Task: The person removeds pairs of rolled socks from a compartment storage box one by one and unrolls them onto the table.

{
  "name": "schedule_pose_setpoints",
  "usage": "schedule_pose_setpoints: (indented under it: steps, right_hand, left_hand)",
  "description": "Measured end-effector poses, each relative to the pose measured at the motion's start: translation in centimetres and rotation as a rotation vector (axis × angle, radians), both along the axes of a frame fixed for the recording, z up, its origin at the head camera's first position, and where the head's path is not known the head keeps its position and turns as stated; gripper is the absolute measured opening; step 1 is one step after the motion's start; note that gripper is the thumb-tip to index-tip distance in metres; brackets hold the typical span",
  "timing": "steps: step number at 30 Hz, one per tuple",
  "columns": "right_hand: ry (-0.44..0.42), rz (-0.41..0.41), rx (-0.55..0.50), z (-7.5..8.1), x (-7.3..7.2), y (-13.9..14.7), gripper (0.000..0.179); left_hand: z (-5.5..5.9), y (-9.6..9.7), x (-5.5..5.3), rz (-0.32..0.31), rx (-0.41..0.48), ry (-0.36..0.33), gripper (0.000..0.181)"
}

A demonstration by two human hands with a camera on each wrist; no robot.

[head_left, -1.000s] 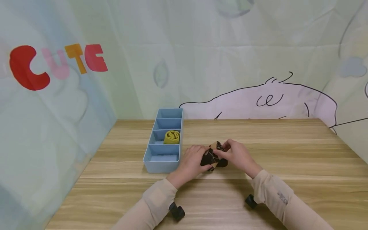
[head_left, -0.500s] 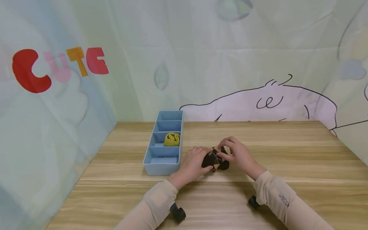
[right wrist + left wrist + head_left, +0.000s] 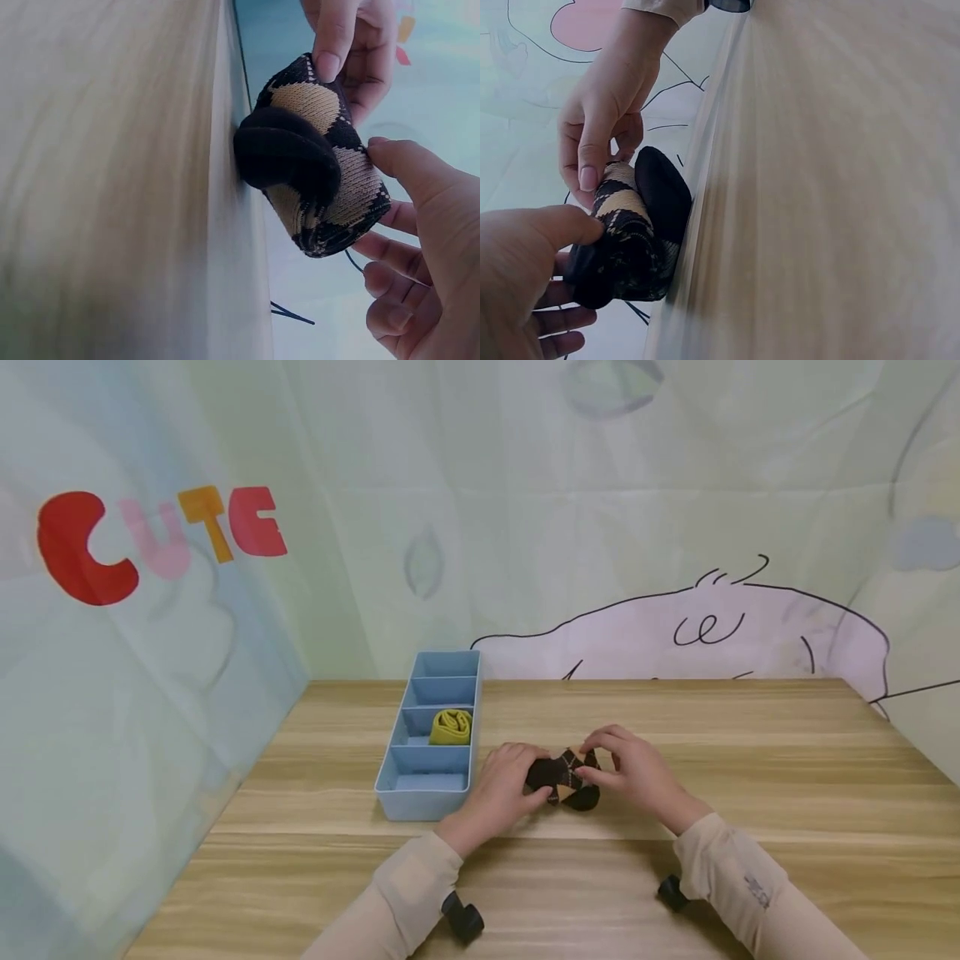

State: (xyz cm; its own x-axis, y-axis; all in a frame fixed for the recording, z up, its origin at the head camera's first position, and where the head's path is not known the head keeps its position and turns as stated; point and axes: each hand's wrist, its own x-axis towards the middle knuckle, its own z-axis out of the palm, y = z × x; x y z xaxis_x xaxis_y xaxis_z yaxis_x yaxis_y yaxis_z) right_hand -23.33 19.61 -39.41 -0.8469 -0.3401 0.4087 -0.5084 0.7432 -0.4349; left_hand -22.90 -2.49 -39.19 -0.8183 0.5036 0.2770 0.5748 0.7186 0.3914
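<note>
The left hand (image 3: 504,785) grips the sock (image 3: 551,772) at its left end, thumb on the near side and fingers on the far side. The right hand (image 3: 637,777) pinches the other end between thumb and fingers, its remaining fingers curled loosely beneath in the right wrist view. So the sock, a rolled black and tan bundle, sits between the two hands, low over the table (image 3: 787,760); a rounded black part bulges out on its table side. Whether all of it rests on the wood I cannot tell.

Just left of the left hand stands the box (image 3: 420,807), blue, with four compartments in a row running away from the person. Its right wall comes between that hand and the yellow roll (image 3: 451,727), which lies in the second compartment from the near end, against that wall.

Nearer the person than the hands, a small black device (image 3: 465,920) hangs below the left sleeve (image 3: 420,881), and its twin (image 3: 672,893) is below the right sleeve (image 3: 731,868). Beyond the hands, a printed sheet (image 3: 675,485) rises behind the table, its bright letters (image 3: 86,547) far to their left.
</note>
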Motion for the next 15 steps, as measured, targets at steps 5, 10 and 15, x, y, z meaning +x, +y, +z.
schedule_pose_setpoints:
  steps: [5,10,15]
  right_hand:
    - [-0.029,-0.006,0.009,-0.15,0.14,0.27,0.03]
    - [-0.067,-0.015,0.043,-0.17,0.11,0.4,0.036]
    - [-0.071,-0.005,0.074,-0.5,0.22,0.49,0.038]
  left_hand:
    - [-0.05,-0.02,-0.32,-0.005,0.01,0.039,0.04]
    - [0.11,-0.18,-0.56,-0.013,0.014,0.076,0.036]
    - [-0.12,-0.28,-0.57,-0.031,0.015,0.111,0.034]
